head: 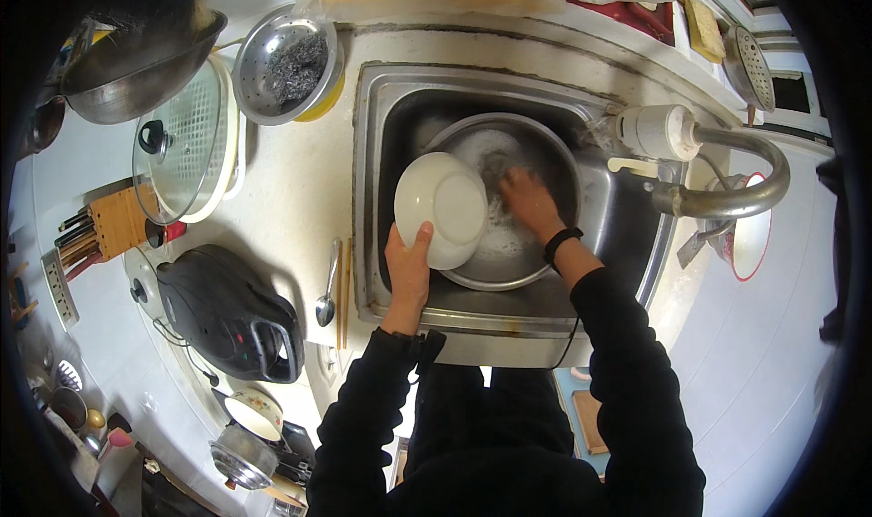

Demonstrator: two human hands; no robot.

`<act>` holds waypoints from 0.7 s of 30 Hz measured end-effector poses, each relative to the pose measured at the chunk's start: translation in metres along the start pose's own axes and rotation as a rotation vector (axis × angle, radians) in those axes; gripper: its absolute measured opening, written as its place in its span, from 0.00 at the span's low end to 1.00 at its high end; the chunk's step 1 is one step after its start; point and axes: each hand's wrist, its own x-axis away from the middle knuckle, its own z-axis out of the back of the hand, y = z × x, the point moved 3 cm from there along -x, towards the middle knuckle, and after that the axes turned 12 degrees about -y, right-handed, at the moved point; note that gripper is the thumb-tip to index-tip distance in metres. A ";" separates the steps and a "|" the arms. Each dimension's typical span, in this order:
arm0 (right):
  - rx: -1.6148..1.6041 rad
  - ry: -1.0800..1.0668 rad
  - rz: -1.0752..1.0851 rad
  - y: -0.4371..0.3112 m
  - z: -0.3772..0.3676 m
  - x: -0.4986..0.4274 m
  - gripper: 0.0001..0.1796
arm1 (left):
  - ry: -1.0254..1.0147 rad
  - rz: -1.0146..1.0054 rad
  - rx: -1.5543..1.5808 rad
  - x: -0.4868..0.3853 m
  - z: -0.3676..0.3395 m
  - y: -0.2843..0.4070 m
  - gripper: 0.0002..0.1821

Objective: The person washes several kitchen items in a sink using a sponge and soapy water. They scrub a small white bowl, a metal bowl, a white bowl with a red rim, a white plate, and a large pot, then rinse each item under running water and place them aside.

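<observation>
My left hand (pixel 409 262) grips the edge of a white bowl (pixel 458 210), its thumb on the outer wall. The bowl is tilted with its underside and foot ring facing up, over the left side of a round stainless-steel basin (pixel 571 176). Soapy-looking water (pixel 487 146) lies in that basin, which stands inside a metal sink (pixel 606 244). My right hand (pixel 530 200) reaches down into the basin at the water, to the right of the bowl. Its fingers are blurred and partly hidden by the splashing, so whether they hold anything is unclear.
A curved faucet (pixel 763 156) arches at the sink's right. Left on the counter are a spoon (pixel 327 306), chopsticks (pixel 344 292), a black electric appliance (pixel 225 313), a knife block (pixel 122 221) and a glass lid (pixel 180 142). A colander (pixel 255 74) holds steel wool (pixel 296 67).
</observation>
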 end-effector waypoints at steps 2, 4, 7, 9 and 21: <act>0.052 0.309 -0.238 0.012 0.010 0.001 0.23 | 0.003 0.008 -0.010 0.001 0.003 0.000 0.24; 0.007 0.407 -0.197 0.013 0.011 -0.001 0.21 | 0.001 0.019 -0.010 0.001 0.004 0.000 0.24; -0.079 0.191 -0.093 0.007 0.003 -0.007 0.20 | -0.008 0.019 -0.001 0.002 0.004 0.001 0.24; -0.131 0.034 -0.033 0.004 0.000 -0.007 0.20 | -0.012 0.018 0.009 0.002 0.004 0.003 0.23; -0.357 0.244 -0.131 0.000 -0.009 -0.025 0.19 | -0.009 0.010 -0.087 0.002 0.006 0.009 0.24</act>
